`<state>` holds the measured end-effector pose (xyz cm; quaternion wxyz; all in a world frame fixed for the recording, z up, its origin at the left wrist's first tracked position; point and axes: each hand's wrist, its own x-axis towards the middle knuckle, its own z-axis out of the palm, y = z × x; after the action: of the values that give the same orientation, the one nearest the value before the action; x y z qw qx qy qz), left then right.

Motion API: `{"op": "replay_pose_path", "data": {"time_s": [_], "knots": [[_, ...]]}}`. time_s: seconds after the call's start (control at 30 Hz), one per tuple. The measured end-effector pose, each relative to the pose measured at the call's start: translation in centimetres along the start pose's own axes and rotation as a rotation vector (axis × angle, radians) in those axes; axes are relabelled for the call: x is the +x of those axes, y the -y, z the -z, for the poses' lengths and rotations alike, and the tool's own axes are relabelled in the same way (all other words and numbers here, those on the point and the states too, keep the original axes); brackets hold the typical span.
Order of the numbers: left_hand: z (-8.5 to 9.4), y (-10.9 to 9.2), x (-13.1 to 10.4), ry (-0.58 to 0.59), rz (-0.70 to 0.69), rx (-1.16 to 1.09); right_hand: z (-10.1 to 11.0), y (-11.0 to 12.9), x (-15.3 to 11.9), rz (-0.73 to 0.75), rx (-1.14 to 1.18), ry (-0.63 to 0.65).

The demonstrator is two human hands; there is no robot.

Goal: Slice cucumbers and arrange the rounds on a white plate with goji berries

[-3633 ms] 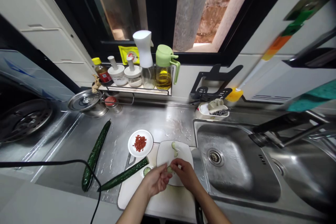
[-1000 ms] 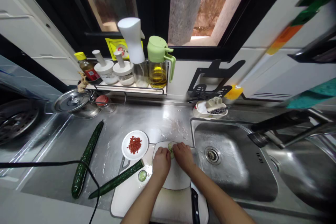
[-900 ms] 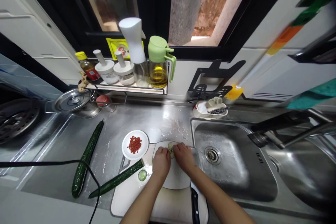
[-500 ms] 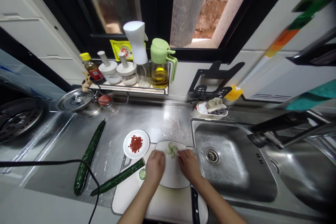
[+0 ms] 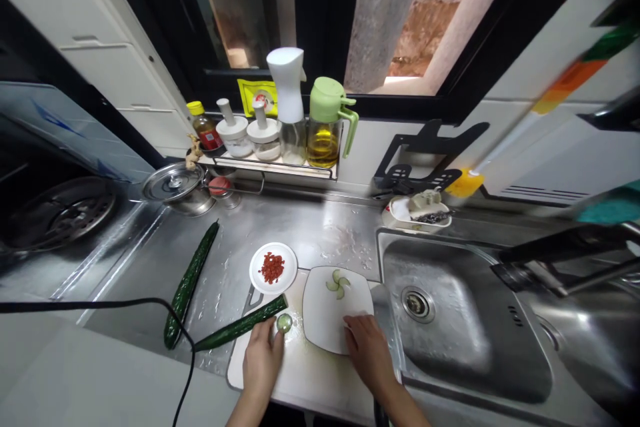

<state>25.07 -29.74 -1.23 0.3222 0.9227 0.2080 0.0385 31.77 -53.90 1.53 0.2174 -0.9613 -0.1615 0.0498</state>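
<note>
My left hand [image 5: 263,355] is beside a small stack of cucumber slices [image 5: 284,323] on the white cutting board [image 5: 300,380]. Its thumb and fingers are apart at the left edge of the slices. A cut cucumber [image 5: 243,323] lies just behind that hand, its end on the board. My right hand [image 5: 369,350] rests over the lower right part of a white plate [image 5: 325,327], fingers stretched out. Thin cucumber pieces [image 5: 339,284] form a pinwheel near the plate's far edge. Under my right wrist, a knife's black handle [image 5: 381,412] is partly hidden.
A small plate [image 5: 255,273] of chopped red bits stands behind the board. To the left lies a whole cucumber [image 5: 191,285], with a black cable [image 5: 145,301] crossing nearby. The sink [image 5: 445,320] is right; a condiment rack [image 5: 280,168] stands at the back.
My left hand has left the plate and moved down and left to the cucumber slices. My right hand has slid back from the pinwheel towards me. The view has shifted a little.
</note>
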Motion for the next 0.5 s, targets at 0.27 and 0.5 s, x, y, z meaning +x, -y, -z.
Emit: {"op": "replay_pose_path", "data": {"time_s": [0.27,0.5], "knots": [[0.1,-0.3,0.0,0.022,-0.033,-0.039,-0.9,0.5,-1.2,0.055,-0.005,-0.058],[0.3,-0.8,0.4,-0.004,-0.048,-0.068,-0.9,0.8,-1.6,0.024,0.005,-0.052]]}}
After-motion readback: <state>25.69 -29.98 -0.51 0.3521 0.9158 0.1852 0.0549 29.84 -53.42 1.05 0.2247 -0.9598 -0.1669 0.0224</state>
